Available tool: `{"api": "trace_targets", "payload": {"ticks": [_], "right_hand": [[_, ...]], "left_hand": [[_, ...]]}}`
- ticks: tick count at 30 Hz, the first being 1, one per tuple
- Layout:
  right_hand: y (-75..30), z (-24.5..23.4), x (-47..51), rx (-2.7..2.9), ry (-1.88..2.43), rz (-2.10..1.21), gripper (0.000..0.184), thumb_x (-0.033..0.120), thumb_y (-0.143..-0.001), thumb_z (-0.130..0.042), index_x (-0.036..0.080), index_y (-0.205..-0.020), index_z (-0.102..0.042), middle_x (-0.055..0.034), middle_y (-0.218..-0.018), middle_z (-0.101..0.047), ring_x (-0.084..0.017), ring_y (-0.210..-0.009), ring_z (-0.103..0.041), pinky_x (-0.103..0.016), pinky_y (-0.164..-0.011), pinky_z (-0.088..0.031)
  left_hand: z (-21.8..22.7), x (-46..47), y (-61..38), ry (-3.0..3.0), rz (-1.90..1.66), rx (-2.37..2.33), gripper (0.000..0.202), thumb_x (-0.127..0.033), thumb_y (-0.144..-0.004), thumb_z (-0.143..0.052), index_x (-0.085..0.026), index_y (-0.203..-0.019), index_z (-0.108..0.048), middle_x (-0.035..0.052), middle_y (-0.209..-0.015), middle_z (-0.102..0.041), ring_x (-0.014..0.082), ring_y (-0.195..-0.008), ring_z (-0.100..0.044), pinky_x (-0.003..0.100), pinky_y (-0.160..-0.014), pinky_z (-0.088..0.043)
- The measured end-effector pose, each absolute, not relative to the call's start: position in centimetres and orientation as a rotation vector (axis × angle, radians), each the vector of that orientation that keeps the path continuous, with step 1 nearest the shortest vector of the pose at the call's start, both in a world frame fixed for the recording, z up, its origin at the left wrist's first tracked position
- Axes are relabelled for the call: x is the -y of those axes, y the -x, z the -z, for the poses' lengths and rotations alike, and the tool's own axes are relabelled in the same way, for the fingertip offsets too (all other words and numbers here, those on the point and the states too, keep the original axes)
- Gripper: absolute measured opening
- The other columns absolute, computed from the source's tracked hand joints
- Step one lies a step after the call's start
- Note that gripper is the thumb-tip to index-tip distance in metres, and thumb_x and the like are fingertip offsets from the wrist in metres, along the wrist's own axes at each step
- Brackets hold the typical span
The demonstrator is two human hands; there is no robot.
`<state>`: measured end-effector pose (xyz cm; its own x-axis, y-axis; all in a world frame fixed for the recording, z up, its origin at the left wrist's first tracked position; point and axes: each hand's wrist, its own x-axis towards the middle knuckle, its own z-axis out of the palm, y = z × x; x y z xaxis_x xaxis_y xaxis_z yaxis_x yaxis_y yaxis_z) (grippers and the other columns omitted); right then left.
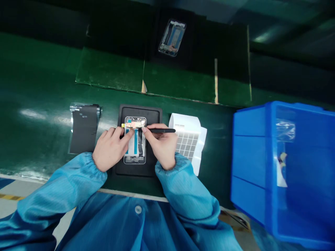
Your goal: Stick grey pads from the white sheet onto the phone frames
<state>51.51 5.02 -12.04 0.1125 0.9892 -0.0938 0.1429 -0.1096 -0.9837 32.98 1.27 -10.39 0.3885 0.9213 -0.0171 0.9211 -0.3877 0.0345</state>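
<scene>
An opened smartphone (132, 146), its inner parts showing, lies face-down on a black tray (153, 167) in front of me. My left hand (110, 146) rests at its left side, the index finger stretched onto the phone just below the circuit board (134, 124). A small yellow tab (123, 125) sticks out at the board's left edge. Between the thumb and fingers of my right hand (163, 144) is a slim black pen-like tool (163, 130). Its working end reaches the board's lower right, close to my left index fingertip; my fingers partly hide that contact.
Left of the tray lies a dark film sheet (85, 129). A curled white label sheet (187, 143) with grey squares sits to the right. A large blue bin (250, 157) stands far right, plastic bags inside. Another opened phone (172, 37) is at the back.
</scene>
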Motion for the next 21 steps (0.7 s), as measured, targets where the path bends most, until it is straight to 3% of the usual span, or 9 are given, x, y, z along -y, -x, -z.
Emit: {"api": "trace_targets", "payload": {"ticks": [8,11,16,21], "right_hand": [[-51.7,11.9,-5.2,1.187,1.441,-1.135,0.017,0.034,-0.078,-0.081,0.021,-0.085,-0.072,-0.0017,-0.08,-0.074,-0.018,-0.072,-0.073,-0.029,-0.065,-0.062],[-51.7,12.0,-5.2,1.196,1.436,-1.136,0.017,0.033,-0.078,-0.081,0.021,-0.085,-0.072,-0.0016,-0.08,-0.074,-0.018,-0.072,-0.073,-0.029,-0.066,-0.062],[-51.7,12.1,-5.2,1.193,1.416,-1.141,0.016,0.031,-0.079,-0.082,0.02,-0.085,-0.072,-0.0013,-0.081,-0.075,-0.017,-0.074,-0.073,-0.029,-0.069,-0.063],[-51.8,12.3,-5.2,1.209,1.422,-1.132,0.016,0.032,-0.08,-0.081,0.021,-0.086,-0.072,-0.0015,-0.082,-0.074,-0.018,-0.074,-0.073,-0.029,-0.068,-0.062]], "left_hand": [[10.0,-0.8,-31.2,-2.559,-0.046,-1.527,0.045,-0.036,-0.098,-0.054,-0.027,-0.142,-0.055,0.0126,-0.12,-0.06,0.0275,-0.1,-0.057,0.04,-0.08,-0.048],[9.9,-0.8,-31.0,-2.562,-0.073,-1.483,0.043,-0.038,-0.098,-0.055,-0.027,-0.14,-0.057,0.0118,-0.12,-0.06,0.0272,-0.101,-0.057,0.04,-0.083,-0.048],[10.2,-0.6,-31.4,-2.577,-0.108,-1.58,0.048,-0.041,-0.098,-0.053,-0.017,-0.141,-0.055,0.0139,-0.116,-0.062,0.0285,-0.097,-0.058,0.041,-0.079,-0.048],[10.4,-0.5,-30.8,-2.562,-0.155,-1.494,0.042,-0.041,-0.099,-0.054,-0.021,-0.135,-0.059,0.0127,-0.12,-0.062,0.0267,-0.1,-0.059,0.04,-0.085,-0.049]]}}
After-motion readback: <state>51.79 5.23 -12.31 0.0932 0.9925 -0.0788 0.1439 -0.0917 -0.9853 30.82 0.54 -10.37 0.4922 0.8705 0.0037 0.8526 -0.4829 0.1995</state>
